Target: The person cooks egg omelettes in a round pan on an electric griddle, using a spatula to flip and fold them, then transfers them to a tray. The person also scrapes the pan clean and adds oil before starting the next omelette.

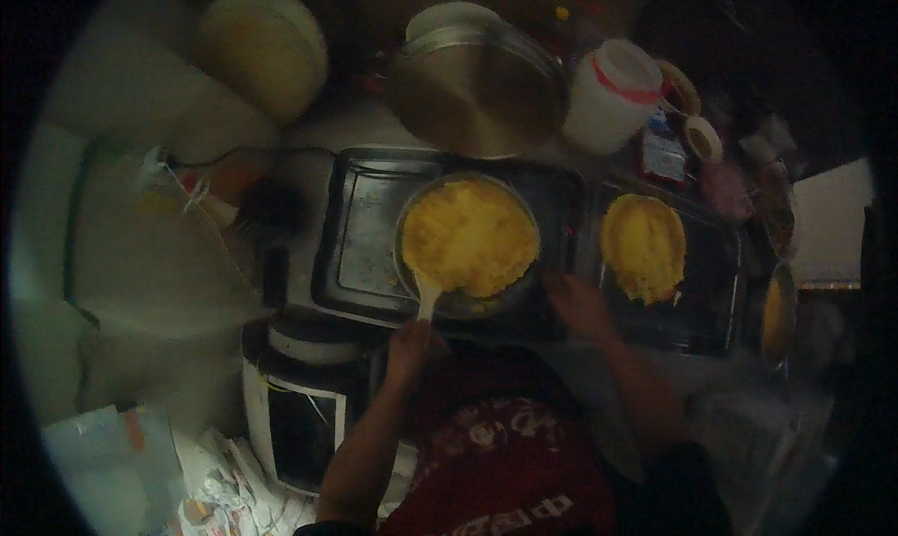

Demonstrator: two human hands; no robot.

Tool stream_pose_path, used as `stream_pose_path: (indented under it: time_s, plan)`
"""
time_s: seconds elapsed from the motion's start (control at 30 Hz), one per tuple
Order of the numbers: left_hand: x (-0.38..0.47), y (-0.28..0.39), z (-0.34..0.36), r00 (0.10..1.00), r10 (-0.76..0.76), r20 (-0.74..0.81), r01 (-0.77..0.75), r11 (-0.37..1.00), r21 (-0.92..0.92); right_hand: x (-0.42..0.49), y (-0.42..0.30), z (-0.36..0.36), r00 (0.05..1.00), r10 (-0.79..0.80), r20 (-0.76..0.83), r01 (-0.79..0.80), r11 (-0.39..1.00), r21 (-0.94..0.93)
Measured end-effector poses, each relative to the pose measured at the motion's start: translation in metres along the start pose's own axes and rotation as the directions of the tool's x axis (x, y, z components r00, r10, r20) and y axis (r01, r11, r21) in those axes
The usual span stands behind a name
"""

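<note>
A round pan (401,255) of crumbly yellow food (470,234) rests on a dark rectangular tray (326,255). Gripped in my left hand (409,353) is the handle of a pale spatula or rice paddle (428,294), its blade at the food's lower left edge. My right hand (570,301) lies just right of the pan, low on the dark surface; the dimness hides whether its fingers hold anything. Farther right, an oval mound of yellow food (643,245) sits on a second dark tray (708,318).
Behind the trays stand a large metal pot (477,94), a white container with a red band (610,101) and rolls of tape (703,139). A black and white appliance (305,403) is at lower left. A pale round container (263,52) stands at upper left, a bowl (779,315) at far right.
</note>
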State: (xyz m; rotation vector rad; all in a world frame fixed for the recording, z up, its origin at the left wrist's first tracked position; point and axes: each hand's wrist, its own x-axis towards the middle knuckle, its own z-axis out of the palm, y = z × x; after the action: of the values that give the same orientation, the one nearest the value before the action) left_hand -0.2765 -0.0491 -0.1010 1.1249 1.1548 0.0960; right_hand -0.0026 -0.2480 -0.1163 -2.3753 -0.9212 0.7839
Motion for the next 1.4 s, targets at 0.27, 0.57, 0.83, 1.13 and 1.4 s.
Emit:
stream_pose_path:
  time_s: [0.27,0.57,0.83,1.13,1.4]
  plan:
    - [0.086,-0.034,-0.025,0.839,0.544,0.033,-0.490,0.726,0.482,0.014,-0.017,0.010,0.958,0.162,0.238,-0.247,0.887,0.390]
    - [0.075,-0.024,-0.033,0.961,0.266,-0.070,-0.222,0.900,0.375,0.017,0.014,0.034,0.981,0.078,0.179,-0.130,0.943,0.306]
    - [0.050,-0.045,-0.042,0.715,0.602,0.354,-0.567,0.204,0.798,-0.030,0.011,0.020,0.963,0.166,0.214,-0.203,0.966,0.162]
    - [0.040,0.005,-0.042,0.945,0.309,0.105,-0.321,0.824,0.467,-0.024,-0.026,0.005,0.900,0.311,0.304,-0.386,0.894,0.228]
    - [0.113,0.009,-0.063,0.867,0.422,0.266,-0.493,0.638,0.591,0.008,-0.050,0.010,0.908,0.278,0.313,-0.396,0.815,0.423]
